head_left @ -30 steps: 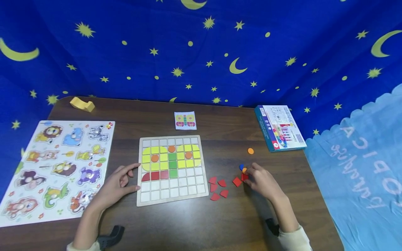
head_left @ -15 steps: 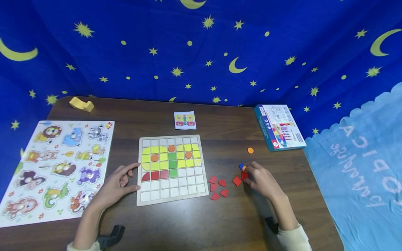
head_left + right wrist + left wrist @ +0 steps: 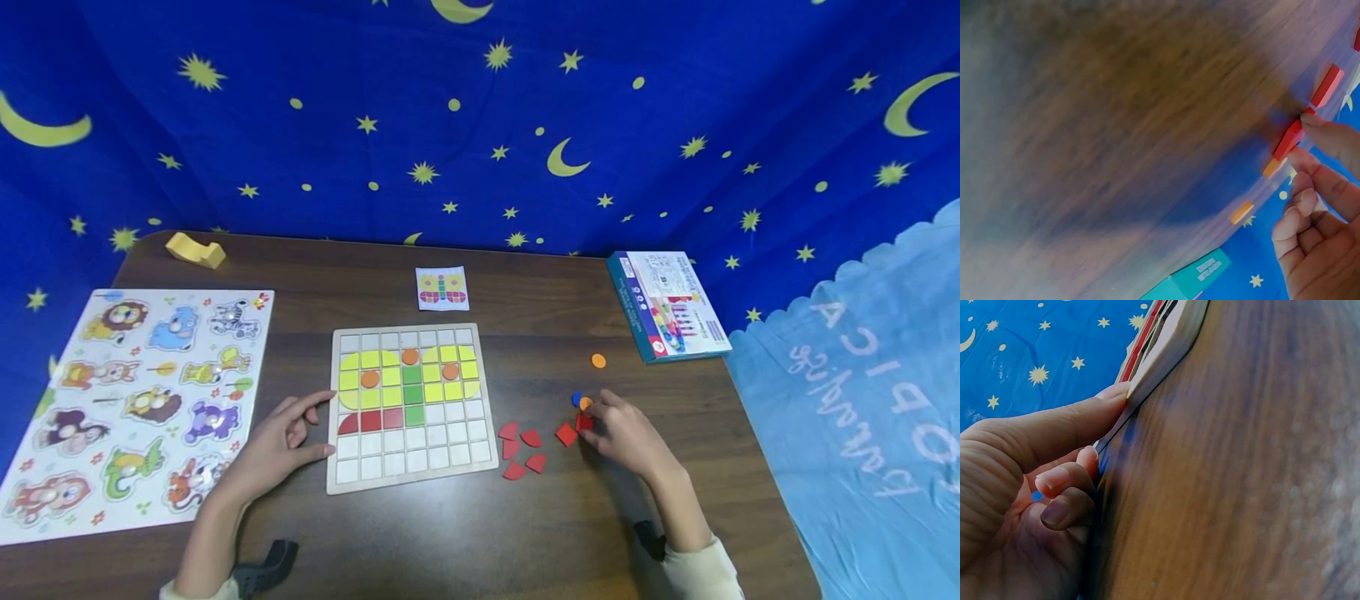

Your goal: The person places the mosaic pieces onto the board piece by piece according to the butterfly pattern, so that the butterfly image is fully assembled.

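In the head view, my left hand [image 3: 273, 442] touches the left edge of a wooden grid board [image 3: 393, 462] with thumb and forefinger spread apart. Yellow, orange, green and red tiles lie in the board's cells. To the right of the board, my right hand [image 3: 632, 435] pinches a red square tile [image 3: 1289, 139] at table level between thumb and forefinger. Another red square tile [image 3: 566, 434] lies just left of it. By the fingertips are an orange round tile [image 3: 585, 403] and a blue tile [image 3: 577, 399], partly covered. Several red quarter-round tiles [image 3: 510, 449] lie beside the board.
A butterfly pattern card [image 3: 442, 288] lies behind the board. An animal puzzle board [image 3: 168, 367] is at left, a yellow curved block [image 3: 196, 250] at the back left. A boxed set [image 3: 667, 304] and a lone orange disc [image 3: 598, 361] lie at right.
The right hand has shifted very slightly at the red square tile, and more of the orange round tile shows. The left hand stays at the board's edge.
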### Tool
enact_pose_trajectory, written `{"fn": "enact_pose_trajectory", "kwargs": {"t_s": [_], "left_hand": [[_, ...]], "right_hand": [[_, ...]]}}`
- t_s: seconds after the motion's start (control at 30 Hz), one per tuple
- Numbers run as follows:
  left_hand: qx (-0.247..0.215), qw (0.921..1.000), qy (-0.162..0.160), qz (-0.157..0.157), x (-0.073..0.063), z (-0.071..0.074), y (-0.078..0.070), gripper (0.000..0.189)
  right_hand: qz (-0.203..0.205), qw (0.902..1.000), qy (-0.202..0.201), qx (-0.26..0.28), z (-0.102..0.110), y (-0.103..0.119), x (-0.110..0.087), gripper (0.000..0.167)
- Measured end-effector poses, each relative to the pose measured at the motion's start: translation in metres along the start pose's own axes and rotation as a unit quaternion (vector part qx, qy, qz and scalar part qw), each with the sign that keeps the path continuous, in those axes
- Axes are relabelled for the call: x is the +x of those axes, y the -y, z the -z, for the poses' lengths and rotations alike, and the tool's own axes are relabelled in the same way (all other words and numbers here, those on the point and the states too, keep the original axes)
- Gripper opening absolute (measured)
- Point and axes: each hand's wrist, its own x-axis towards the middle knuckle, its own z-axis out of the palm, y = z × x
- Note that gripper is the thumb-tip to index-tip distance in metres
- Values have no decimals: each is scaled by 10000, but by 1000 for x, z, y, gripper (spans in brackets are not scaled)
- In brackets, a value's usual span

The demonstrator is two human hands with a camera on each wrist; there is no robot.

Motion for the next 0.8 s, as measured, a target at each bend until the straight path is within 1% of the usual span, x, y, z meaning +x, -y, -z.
{"fn": "enact_pose_trajectory", "kwargs": {"t_s": [0.1,0.2,0.3,0.4,0.53,0.63,0.8], "left_hand": [[13,10000,2,-54,0,0,1,75],[20,10000,-14,-71,1,0,2,75],[6,10000,-31,-67,1,0,3,74],[-6,10000,-27,-65,0,-1,4,74],[-4,10000,-18,-5,0,-1,3,74],[12,10000,-23,48,-1,-1,2,75],[31,10000,-37,14,0,-1,2,74]], "right_hand": [[-43,9999,96,-34,3,2,3,24],[39,10000,19,-45,7,8,8,24],[330,9993,-151,-15,8,19,16,25],[620,9977,-268,43,6,35,25,27],[925,9953,-270,121,3,59,38,28],[1260,9916,-270,131,0,76,50,27],[1688,9856,-73,55,-2,104,69,31]]}}
